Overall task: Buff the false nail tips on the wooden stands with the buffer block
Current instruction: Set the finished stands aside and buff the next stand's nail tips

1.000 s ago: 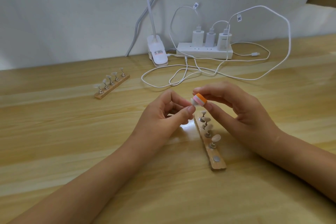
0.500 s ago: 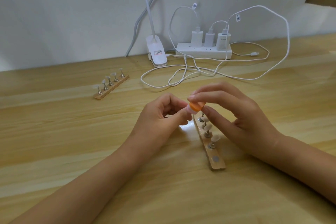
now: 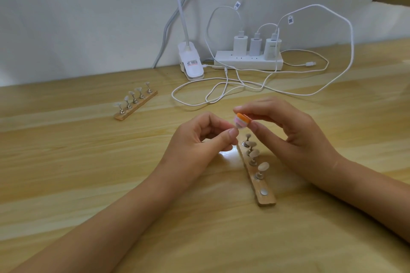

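My right hand (image 3: 295, 131) pinches a small buffer block (image 3: 243, 120) with an orange top and pink-white layers, holding it above the table. My left hand (image 3: 199, 139) pinches something small between thumb and forefinger right against the block; that thing is mostly hidden by my fingers. Below them lies a wooden stand (image 3: 258, 175) with several metal pegs carrying false nail tips (image 3: 263, 166); its nearest magnet spot (image 3: 264, 191) is bare. A second wooden stand (image 3: 135, 104) with several nail tips lies at the left, farther back.
A white power strip (image 3: 248, 61) with three chargers sits against the wall. Loose white cables (image 3: 221, 93) loop across the table behind my hands. A white clip lamp base (image 3: 190, 65) stands left of the strip. The wooden table (image 3: 66, 173) stretches left and toward me.
The buffer block in my right hand dipped and tilted against the left fingertips, then rose again a little. Both hands stayed in nearly the same place above the near stand.
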`<state>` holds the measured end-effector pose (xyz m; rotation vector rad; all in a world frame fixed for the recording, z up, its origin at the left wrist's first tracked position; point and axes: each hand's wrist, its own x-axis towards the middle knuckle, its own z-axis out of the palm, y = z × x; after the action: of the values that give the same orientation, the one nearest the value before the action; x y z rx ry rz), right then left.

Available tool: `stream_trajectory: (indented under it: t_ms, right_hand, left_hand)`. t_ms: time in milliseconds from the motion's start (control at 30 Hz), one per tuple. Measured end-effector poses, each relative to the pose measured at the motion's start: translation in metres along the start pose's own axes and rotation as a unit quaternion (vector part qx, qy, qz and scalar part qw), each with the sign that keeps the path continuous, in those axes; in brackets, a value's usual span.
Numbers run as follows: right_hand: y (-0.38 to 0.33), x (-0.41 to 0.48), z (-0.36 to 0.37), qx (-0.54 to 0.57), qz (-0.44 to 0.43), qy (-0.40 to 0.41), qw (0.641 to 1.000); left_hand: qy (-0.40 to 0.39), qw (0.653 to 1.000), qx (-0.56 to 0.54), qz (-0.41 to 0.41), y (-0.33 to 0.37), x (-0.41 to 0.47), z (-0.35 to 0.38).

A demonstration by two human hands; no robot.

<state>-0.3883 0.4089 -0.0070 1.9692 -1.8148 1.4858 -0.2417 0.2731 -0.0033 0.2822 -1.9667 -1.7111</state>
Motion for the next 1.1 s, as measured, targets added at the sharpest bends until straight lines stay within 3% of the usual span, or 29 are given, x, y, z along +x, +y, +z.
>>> stream_trajectory:
  t_ms: [567, 767, 1100]
  right_hand:
    - [-0.006, 0.002, -0.001, -0.027, -0.013, 0.000, 1.000]
    - [-0.006, 0.003, -0.001, 0.066, 0.131, -0.012, 0.989]
    - [-0.014, 0.010, -0.005, 0.281, 0.230, 0.063, 0.930]
  left_hand:
    - [-0.009, 1.000, 0.005, 0.005, -0.001, 0.000, 0.000]
    - [-0.013, 1.000, -0.020, 0.019, 0.002, -0.001, 0.001]
    - [-0.017, 0.999, -0.023, 0.029, 0.001, 0.000, 0.000]
